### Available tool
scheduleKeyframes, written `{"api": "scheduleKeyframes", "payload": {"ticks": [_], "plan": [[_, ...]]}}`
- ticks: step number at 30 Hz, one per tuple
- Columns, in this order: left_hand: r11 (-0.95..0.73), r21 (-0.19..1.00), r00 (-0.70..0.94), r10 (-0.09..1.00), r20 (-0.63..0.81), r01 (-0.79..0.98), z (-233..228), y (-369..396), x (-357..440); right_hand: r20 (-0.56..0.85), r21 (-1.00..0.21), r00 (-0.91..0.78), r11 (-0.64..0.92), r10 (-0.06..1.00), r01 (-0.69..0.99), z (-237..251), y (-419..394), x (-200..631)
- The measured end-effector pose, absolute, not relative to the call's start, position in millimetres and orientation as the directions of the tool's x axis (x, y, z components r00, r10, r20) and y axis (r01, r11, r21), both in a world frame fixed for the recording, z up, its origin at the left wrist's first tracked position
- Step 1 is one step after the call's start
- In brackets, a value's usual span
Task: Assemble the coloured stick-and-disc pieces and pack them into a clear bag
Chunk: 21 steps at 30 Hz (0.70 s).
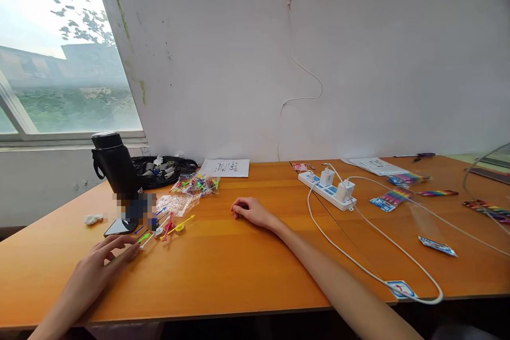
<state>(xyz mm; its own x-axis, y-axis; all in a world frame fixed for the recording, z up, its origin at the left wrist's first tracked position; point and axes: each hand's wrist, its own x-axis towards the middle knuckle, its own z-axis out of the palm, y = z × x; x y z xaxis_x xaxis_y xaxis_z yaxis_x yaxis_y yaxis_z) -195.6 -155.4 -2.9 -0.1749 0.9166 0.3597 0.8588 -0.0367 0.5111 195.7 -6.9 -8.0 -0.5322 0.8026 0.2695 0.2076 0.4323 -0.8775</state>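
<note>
My left hand [105, 257] is low over the table at the left, its fingers closed on a green plastic arrow [144, 238] whose tip sticks out past the fingertips. Just beyond it lie a yellow arrow piece [180, 228], a red arrow piece [168, 227], a white arrow piece [158, 231] and a blue one. Loosely curled, my right hand [253, 211] rests on the table near the middle, apart from the pieces, with nothing visible in it. Behind the arrows are a clear plastic wrapper [177, 204] and a bag of small coloured parts [195, 185].
A black bottle [113, 162] and a phone [119, 227] stand at the left, near a black bag [159, 170]. To the right, a white power strip [327, 190] trails cables across the table. Rainbow-coloured packets [392, 199] lie farther right. Papers [226, 168] lie by the wall.
</note>
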Motion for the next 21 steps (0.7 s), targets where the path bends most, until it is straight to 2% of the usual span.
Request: {"api": "scheduleKeyframes", "payload": {"ticks": [6, 11, 21], "plan": [[0.028, 0.57, -0.217, 0.939, 0.266, 0.821, -5, -149, -200, 0.256, -0.882, -0.537, 0.422, 0.803, 0.21, -7, -7, 196], [0.078, 0.567, -0.226, 0.954, 0.195, 0.82, -11, -147, -205, 0.256, -0.884, -0.537, 0.419, 0.804, 0.206, -9, -5, 196], [0.101, 0.585, -0.257, 0.947, 0.191, 0.805, -9, -153, -202, 0.265, -0.867, -0.538, 0.442, 0.8, 0.23, -10, -6, 196]]}}
